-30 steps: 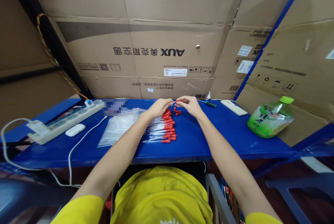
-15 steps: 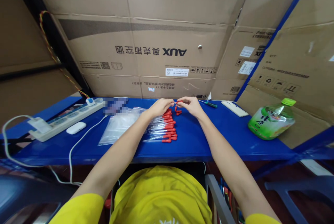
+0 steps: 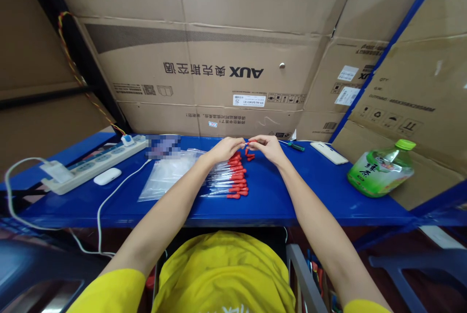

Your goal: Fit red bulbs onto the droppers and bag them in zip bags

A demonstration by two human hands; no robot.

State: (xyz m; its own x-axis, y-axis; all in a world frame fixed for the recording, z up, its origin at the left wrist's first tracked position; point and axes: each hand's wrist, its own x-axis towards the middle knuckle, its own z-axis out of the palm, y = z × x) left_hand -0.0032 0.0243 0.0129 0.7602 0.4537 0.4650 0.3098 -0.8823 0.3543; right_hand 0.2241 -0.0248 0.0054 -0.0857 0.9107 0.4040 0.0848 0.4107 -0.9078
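Above the back of the blue table, my left hand (image 3: 226, 149) pinches a thin glass dropper tube, mostly hidden by the fingers. Facing it, my right hand (image 3: 270, 147) grips a red rubber bulb (image 3: 251, 142) at the tube's end. The fingertips of both hands nearly meet there. Below my left hand lies a row of several glass droppers (image 3: 233, 182), their red bulbs pointing right. A few loose red bulbs (image 3: 250, 158) rest on the table between my hands. Left of the droppers, partly behind my left forearm, lies a clear plastic bag (image 3: 160, 177).
A screwdriver (image 3: 295, 147) and a white flat object (image 3: 329, 152) lie on the right. Beyond them stands a green-capped bottle (image 3: 381, 169). A power strip (image 3: 98, 162), a white case (image 3: 107, 176) and cables occupy the left. Cardboard (image 3: 211, 45) walls the back.
The view has shifted slightly. My hands keep nearly the same position, still holding the tube and the red bulb end to end.
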